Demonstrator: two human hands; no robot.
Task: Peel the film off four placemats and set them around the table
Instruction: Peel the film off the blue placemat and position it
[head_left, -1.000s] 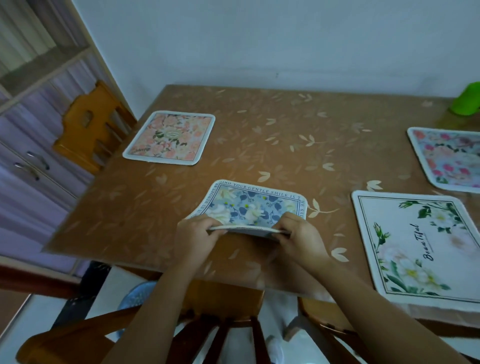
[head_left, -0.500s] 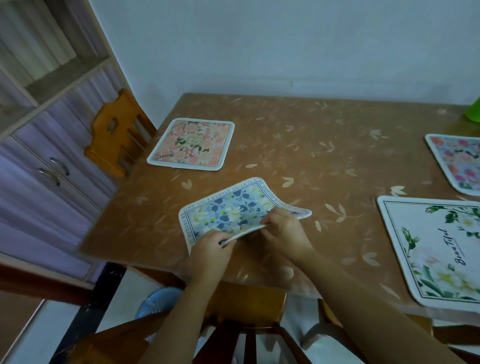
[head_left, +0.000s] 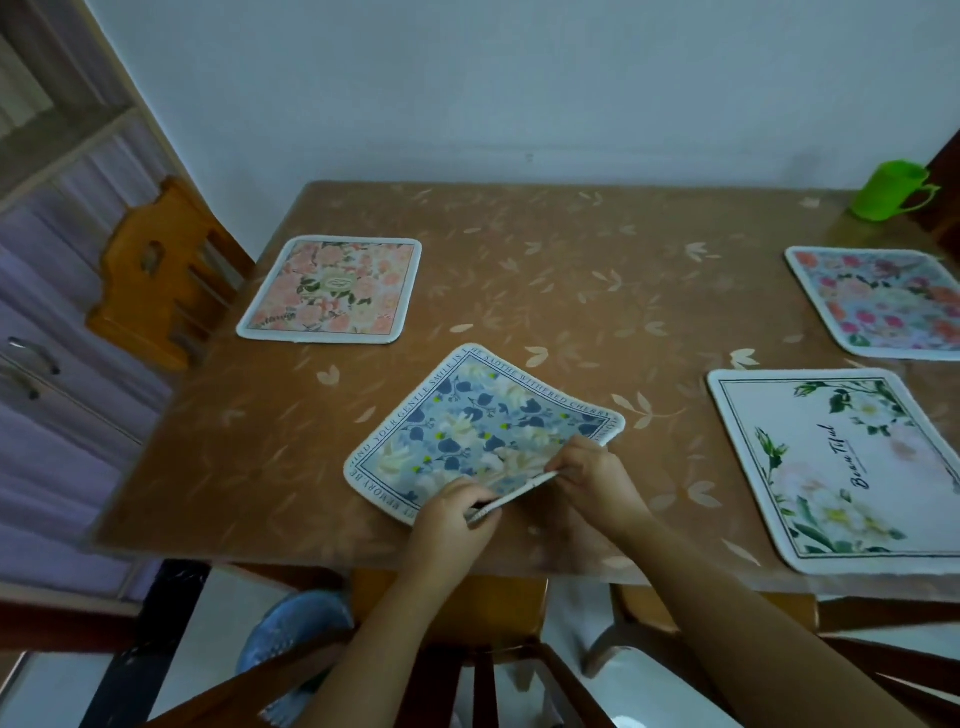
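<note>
1. Blue floral placemat (head_left: 483, 421) lies skewed at the table's (head_left: 519, 249) near edge, its near corner lifted.
2. Left hand (head_left: 452, 512) and right hand (head_left: 592, 475) both pinch that lifted edge.
3. Three other placemats lie around: peach (head_left: 332, 288), white (head_left: 836, 467), pink (head_left: 883, 301).

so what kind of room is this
Likely a home dining area: a table against a wall, wooden chairs around it, a cupboard with drawers, and floral placemats set out.

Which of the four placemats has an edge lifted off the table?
The blue floral placemat: both hands pinch its near edge up. The peach, white "Beautiful" and pink-red mats lie flat.
</note>
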